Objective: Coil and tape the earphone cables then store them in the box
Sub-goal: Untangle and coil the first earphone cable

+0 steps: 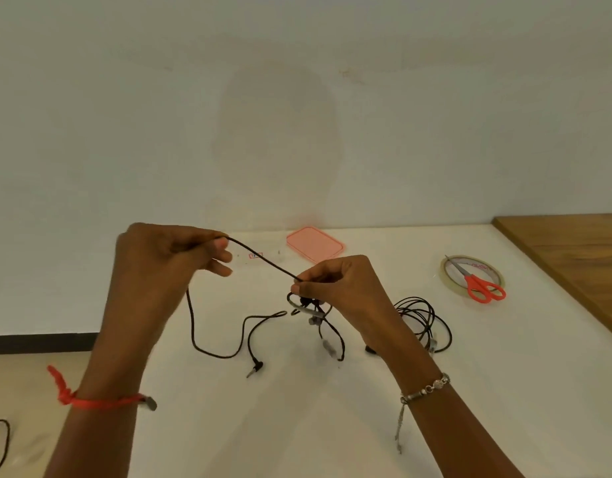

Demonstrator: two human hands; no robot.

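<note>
A black earphone cable [263, 258] stretches taut between my two hands above the white table [297, 426]. My left hand [166, 260] pinches one part of it, raised at the left. My right hand [335, 288] pinches it lower, with loops and earbuds dangling beneath the fingers. The cable's slack droops from my left hand to the table and ends in an angled jack plug [255, 369]. A second black cable [421, 322] lies loosely coiled on the table right of my right wrist. A pink lidded box [314, 243] sits at the back by the wall.
A roll of clear tape [471, 276] lies at the right with red-handled scissors [480, 286] resting on it. A wooden surface [573, 257] borders the table's right side. Another black cable loop [1, 443] shows at the lower left, off the table's left edge.
</note>
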